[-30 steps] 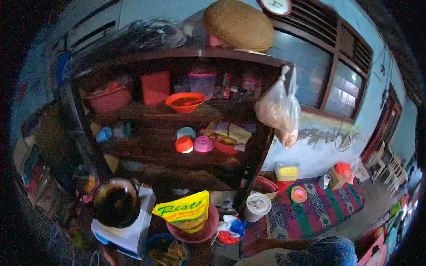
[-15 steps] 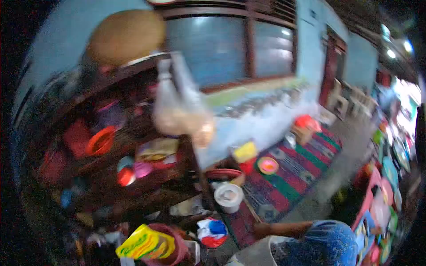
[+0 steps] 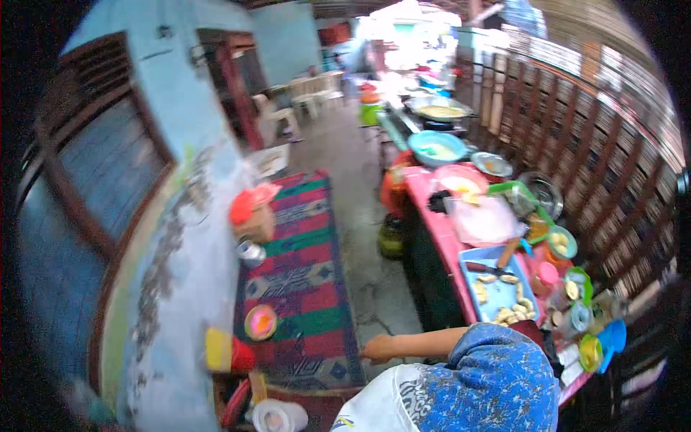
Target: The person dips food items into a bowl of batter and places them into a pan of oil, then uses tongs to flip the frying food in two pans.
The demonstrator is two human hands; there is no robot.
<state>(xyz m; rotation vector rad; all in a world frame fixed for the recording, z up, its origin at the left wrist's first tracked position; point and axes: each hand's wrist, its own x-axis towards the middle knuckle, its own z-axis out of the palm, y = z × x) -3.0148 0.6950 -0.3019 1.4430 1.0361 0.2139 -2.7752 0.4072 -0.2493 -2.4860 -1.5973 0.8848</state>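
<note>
Pointing toward the left of the frame, the right hand (image 3: 377,349) is showing at lower centre, with the striped rug (image 3: 321,322) lying behind and left of it in view, its long axis running up the frame. The fingers are looking small and blurred; how far open they are cannot be told, and nothing held is showing. The left hand is falling outside the frame, so the right is being the nearer one. A bowl (image 3: 260,322) is resting on the rug left of the fingers, and a white bucket (image 3: 279,416) is standing at lower left. Right of centre, a pink desk (image 3: 448,245) is carrying a blue tray (image 3: 502,291) of pale pieces; the blue sleeve (image 3: 497,374) is hiding part of its near end.
</note>
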